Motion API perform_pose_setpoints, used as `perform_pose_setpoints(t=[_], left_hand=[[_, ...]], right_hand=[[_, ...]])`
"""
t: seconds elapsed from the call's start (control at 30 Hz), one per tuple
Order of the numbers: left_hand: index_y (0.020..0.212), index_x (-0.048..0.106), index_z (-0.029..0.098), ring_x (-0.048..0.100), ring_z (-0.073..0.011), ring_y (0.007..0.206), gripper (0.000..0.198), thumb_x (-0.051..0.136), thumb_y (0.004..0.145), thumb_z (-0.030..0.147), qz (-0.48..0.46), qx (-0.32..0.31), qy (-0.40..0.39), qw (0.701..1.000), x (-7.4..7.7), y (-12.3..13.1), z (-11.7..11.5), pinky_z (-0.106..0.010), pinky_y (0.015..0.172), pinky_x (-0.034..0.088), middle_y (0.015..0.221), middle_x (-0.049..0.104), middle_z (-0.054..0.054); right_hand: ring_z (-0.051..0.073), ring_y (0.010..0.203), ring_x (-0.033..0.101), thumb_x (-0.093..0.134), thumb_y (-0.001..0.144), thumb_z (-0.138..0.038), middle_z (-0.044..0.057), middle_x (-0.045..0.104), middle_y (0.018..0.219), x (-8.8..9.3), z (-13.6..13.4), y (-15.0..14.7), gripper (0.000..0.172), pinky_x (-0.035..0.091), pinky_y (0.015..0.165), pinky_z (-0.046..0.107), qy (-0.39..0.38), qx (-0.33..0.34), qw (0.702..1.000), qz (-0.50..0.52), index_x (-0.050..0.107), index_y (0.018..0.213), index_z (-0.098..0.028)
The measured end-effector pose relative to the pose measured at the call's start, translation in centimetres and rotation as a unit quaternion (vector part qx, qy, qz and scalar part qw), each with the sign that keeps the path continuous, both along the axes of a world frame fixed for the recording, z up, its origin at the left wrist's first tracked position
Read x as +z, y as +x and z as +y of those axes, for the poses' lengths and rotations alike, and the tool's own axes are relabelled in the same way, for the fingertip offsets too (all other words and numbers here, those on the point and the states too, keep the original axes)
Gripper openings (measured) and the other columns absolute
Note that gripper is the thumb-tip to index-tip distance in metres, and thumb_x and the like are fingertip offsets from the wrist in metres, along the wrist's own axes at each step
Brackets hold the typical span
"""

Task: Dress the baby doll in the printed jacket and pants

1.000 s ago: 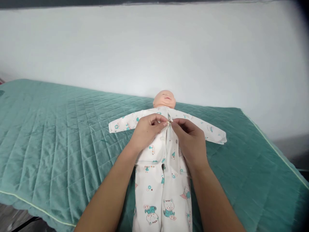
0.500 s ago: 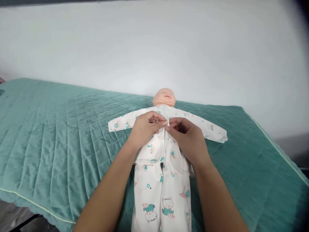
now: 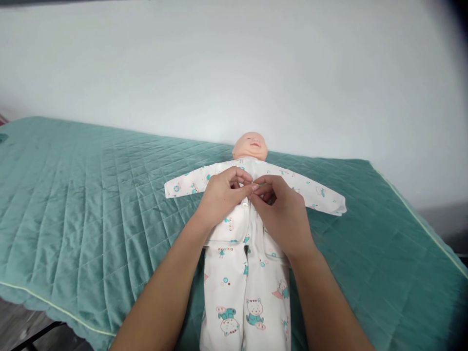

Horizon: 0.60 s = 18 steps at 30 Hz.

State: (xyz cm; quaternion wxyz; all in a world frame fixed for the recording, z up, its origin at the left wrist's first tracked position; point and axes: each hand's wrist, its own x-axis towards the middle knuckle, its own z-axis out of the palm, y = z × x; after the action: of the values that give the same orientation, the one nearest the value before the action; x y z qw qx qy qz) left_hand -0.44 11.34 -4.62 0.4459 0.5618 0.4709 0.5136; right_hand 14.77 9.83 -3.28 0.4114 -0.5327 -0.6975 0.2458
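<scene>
A baby doll (image 3: 250, 146) lies on its back, dressed in a white printed jacket (image 3: 234, 229) and matching trousers (image 3: 223, 302). My left hand (image 3: 226, 192) pinches the jacket's front edge at the chest, thumb and forefinger together. Against it, my right hand (image 3: 280, 204) is closed on the other front edge, so the fingertips of both hands meet at the centre line. A small button (image 3: 244, 205) shows on the front below my left fingers. What lies right between the fingertips is hidden. Both sleeves stretch out sideways.
A green quilted cover (image 3: 109, 195) spreads under the doll, with a pale piped edge at the front left and right. Behind it rises a white wall (image 3: 219, 63). Part of a dark floor (image 3: 22, 326) shows at the lower left.
My right fingers have shifted slightly left and closed in on my left fingertips, and the jacket edge that stood up between them is now covered. The view has moved very slightly.
</scene>
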Motion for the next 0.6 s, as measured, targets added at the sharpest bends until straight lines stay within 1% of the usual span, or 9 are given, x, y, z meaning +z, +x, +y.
perform_pose_setpoints(t=[0.17, 0.27, 0.37, 0.53, 0.57, 0.6], left_hand=[[0.093, 0.067, 0.019, 0.051, -0.0063, 0.055, 0.020, 0.075, 0.080, 0.030, -0.061, -0.013, -0.019, 0.998, 0.3, 0.1, 0.0, -0.021, 0.052, 0.041, 0.079, 0.069, 0.000], [0.093, 0.066, 0.018, 0.049, -0.0054, 0.052, 0.020, 0.075, 0.079, 0.030, -0.076, -0.017, -0.023, 0.997, 0.4, -0.1, 0.0, -0.021, 0.051, 0.040, 0.076, 0.068, 0.001], [0.092, 0.067, 0.018, 0.051, -0.0057, 0.053, 0.021, 0.075, 0.081, 0.035, -0.057, -0.022, -0.019, 0.998, 0.4, -0.2, 0.0, -0.021, 0.052, 0.042, 0.075, 0.066, 0.001], [0.088, 0.068, 0.018, 0.054, -0.0071, 0.056, 0.020, 0.074, 0.081, 0.037, -0.024, -0.027, -0.023, 0.999, 0.8, -1.1, -0.3, -0.022, 0.055, 0.045, 0.074, 0.066, 0.000], [0.088, 0.068, 0.018, 0.054, -0.0072, 0.055, 0.021, 0.074, 0.082, 0.037, -0.016, -0.040, -0.029, 0.999, 1.0, -1.4, -0.4, -0.022, 0.054, 0.045, 0.074, 0.067, 0.000], [0.087, 0.069, 0.018, 0.053, -0.0073, 0.054, 0.021, 0.073, 0.082, 0.038, -0.003, -0.058, -0.037, 0.998, 1.2, -1.9, -0.5, -0.022, 0.052, 0.043, 0.074, 0.068, -0.001]], right_hand=[[0.016, 0.068, 0.060, 0.064, 0.083, -0.023, -0.002, 0.071, 0.079, -0.1, 0.0, 0.0, 0.022, 0.046, 0.071, 0.033, 0.003, 0.003, 1.000, -0.021, 0.065, 0.106, -0.026], [0.016, 0.068, 0.060, 0.065, 0.084, -0.025, -0.002, 0.070, 0.079, -0.1, 0.1, 0.0, 0.023, 0.045, 0.071, 0.033, 0.002, 0.003, 1.000, -0.024, 0.064, 0.108, -0.026], [0.017, 0.070, 0.059, 0.063, 0.086, -0.028, -0.001, 0.069, 0.082, -0.1, 0.0, 0.0, 0.026, 0.045, 0.070, 0.033, -0.006, 0.004, 0.999, -0.039, 0.063, 0.111, -0.027], [0.019, 0.077, 0.060, 0.060, 0.086, -0.030, 0.004, 0.067, 0.097, 0.3, -0.5, 0.1, 0.045, 0.044, 0.067, 0.032, 0.015, 0.001, 0.995, -0.097, 0.052, 0.130, -0.024], [0.019, 0.077, 0.060, 0.060, 0.086, -0.030, 0.005, 0.067, 0.098, 0.6, -0.8, 0.1, 0.044, 0.043, 0.066, 0.032, 0.021, -0.003, 0.994, -0.110, 0.052, 0.128, -0.023], [0.019, 0.074, 0.059, 0.060, 0.085, -0.030, 0.005, 0.066, 0.096, 0.8, -1.1, 0.2, 0.038, 0.042, 0.063, 0.031, 0.025, -0.011, 0.992, -0.126, 0.053, 0.122, -0.023]])
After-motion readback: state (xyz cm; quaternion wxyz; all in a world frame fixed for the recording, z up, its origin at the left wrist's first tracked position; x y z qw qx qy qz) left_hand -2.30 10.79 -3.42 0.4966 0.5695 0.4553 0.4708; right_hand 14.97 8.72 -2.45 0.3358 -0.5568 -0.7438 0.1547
